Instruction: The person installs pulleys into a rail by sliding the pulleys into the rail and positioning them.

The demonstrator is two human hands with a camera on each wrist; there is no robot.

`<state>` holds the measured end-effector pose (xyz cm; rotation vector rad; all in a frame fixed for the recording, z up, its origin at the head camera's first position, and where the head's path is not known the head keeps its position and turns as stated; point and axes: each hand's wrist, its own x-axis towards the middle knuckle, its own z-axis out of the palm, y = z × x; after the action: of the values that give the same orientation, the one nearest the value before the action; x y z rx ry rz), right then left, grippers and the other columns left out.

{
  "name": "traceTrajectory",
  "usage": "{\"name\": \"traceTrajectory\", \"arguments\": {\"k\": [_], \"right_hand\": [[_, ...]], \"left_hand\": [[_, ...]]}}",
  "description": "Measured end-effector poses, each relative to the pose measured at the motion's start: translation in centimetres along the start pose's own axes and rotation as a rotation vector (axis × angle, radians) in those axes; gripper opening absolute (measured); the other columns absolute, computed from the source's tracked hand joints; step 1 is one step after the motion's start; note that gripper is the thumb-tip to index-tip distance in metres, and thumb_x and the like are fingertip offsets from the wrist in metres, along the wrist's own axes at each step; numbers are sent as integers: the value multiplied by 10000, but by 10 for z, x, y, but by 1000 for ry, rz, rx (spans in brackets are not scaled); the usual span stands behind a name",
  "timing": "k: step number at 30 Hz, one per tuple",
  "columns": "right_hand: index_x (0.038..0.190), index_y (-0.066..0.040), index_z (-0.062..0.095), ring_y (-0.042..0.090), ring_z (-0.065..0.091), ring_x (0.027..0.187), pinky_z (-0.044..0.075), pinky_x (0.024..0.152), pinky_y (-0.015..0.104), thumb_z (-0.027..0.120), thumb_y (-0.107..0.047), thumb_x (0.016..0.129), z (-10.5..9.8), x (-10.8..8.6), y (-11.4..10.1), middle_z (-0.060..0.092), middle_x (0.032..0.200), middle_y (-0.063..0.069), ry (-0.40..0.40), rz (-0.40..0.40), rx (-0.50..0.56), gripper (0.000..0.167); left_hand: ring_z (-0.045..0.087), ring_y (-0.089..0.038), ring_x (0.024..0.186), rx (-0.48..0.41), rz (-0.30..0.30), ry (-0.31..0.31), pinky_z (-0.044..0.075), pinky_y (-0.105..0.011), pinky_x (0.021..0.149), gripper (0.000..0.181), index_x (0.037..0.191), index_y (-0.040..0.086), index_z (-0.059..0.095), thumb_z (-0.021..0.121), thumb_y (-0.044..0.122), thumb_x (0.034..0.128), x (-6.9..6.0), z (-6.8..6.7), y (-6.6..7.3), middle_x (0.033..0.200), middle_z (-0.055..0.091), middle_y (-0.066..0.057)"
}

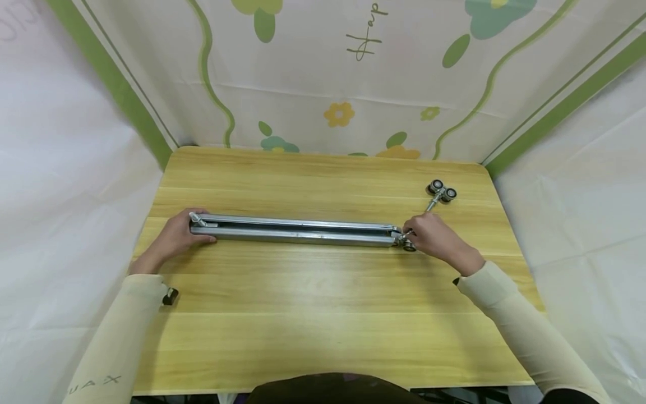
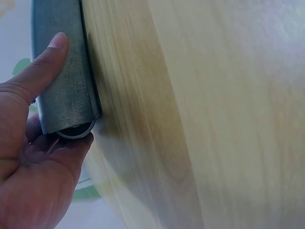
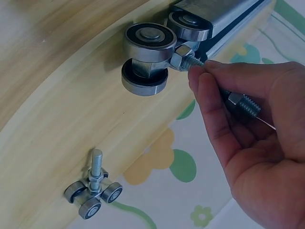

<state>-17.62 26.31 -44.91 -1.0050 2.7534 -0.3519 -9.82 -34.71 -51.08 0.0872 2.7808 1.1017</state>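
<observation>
fingers (image 3: 214,112) pinch roller bolt (image 3: 191,62)

Small curtained booth — wood-grain table (image 1: 313,314), flower-print backdrop (image 1: 303,67), whitish side sheets (image 1: 65,196)

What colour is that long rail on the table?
The rail is silver-grey; it shows best in the head view.

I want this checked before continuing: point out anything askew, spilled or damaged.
Nothing stands out as spilled or broken. The metal rail shows dark surface marks near the left hand, seemingly just scuffs. One roller rests loose on the table, apart from the rail, but looks intact.
</observation>
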Motion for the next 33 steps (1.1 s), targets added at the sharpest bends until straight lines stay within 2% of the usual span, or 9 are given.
{"name": "traceTrajectory", "arguments": {"k": [6, 18, 24, 33], "right_hand": [[1029, 27, 798, 134, 696, 702, 598, 630, 346, 738, 75, 920, 1, 2, -4, 791, 961, 150, 2, -15, 9, 134], [1023, 6, 802, 132, 686, 706, 577, 612, 317, 750, 71, 916, 3, 7, -7, 778, 954, 133, 17, -44, -9, 136], [1017, -1, 800, 140, 698, 720, 596, 635, 333, 762, 70, 912, 5, 10, -9, 778, 953, 124, 22, -56, -5, 132], [1044, 12, 792, 202, 737, 767, 619, 668, 365, 771, 44, 924, 7, 17, -15, 777, 978, 141, 21, -71, -20, 126]], "left_hand": [[583, -485, 1180, -9, -4, -4, 421, -670, 1060, 625, 1328, -63, 592, 921, 94, 821, 0, 0, 1, 1285, 619, -327], [604, -444, 1151, -13, -16, -12, 444, -631, 1027, 614, 1321, -23, 615, 933, 155, 826, 0, 0, 0, 1265, 643, -295], [612, -439, 1138, -16, -8, -11, 448, -633, 1024, 609, 1309, -23, 621, 937, 159, 820, 0, 1, 0, 1246, 655, -289], [595, -458, 1164, -16, -31, -22, 442, -645, 1033, 650, 1356, -40, 591, 925, 161, 836, 0, 0, 0, 1294, 619, -315]]}}
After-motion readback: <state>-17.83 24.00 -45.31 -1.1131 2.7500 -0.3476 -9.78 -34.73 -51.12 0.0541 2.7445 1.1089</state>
